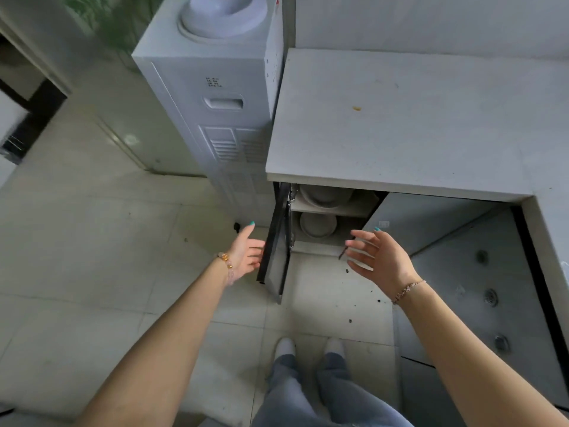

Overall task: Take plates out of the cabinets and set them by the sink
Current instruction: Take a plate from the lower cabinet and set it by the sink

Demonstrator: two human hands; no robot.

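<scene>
Head view. Left hand (244,255) is held out with the palm turned inward, fingers (248,234) straight and spread wide, nothing held. Just right of these fingers stands the open cabinet door (277,251), dark-edged and swung outward. The fingertips are at its edge; contact cannot be told. A beaded bracelet (226,259) is worn on the left wrist.

Right hand (383,260) is held out as well, palm facing left, fingers (363,236) loosely spread and slightly bent, nothing held. A thin chain bracelet (408,290) is seen on that wrist.

Between and beyond the two sets of fingers lies the open cabinet (354,229). On its lower shelf, just past the right fingertips and to their left, a stack of pale plates (317,225) is seen. On the upper shelf (332,209), further beyond the fingers, a second stack of plates (326,197) sits. Neither stack is touched.

Right of the right fingers a closed grey door (431,217) is seen. Above the cabinet, well beyond all fingers, the grey table (400,134) stretches, with a small yellow crumb (357,108) on it. Beyond the left fingers a white water dispenser (215,103) stands against the table's side. Below the hands are tiled floor (92,257), jeans (308,396) and white shoes (284,346).
</scene>
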